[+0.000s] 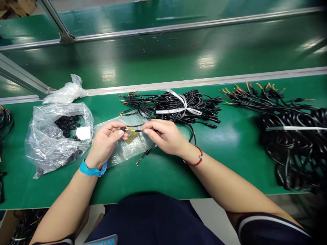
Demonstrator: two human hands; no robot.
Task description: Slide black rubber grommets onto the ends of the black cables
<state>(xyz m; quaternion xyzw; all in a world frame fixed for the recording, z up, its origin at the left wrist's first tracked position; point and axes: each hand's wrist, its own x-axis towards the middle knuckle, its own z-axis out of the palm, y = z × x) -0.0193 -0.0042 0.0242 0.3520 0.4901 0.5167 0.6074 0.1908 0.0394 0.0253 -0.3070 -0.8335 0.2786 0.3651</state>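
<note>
My left hand [107, 141] pinches a small black connector part [123, 129] between thumb and fingers. My right hand [163, 134] pinches the thin coloured wire ends of a black cable [150, 149] just to the right of that part. The two hands are close together above a small clear bag [127, 144] on the green table [153, 177]. The cable runs back to a tied bundle of black cables [178, 107] behind my hands.
A clear plastic bag of small black parts [58, 134] lies at the left, with a crumpled white bag [67, 92] behind it. A large heap of black cables [293, 136] fills the right side. A metal rail [204, 81] borders the table's far edge.
</note>
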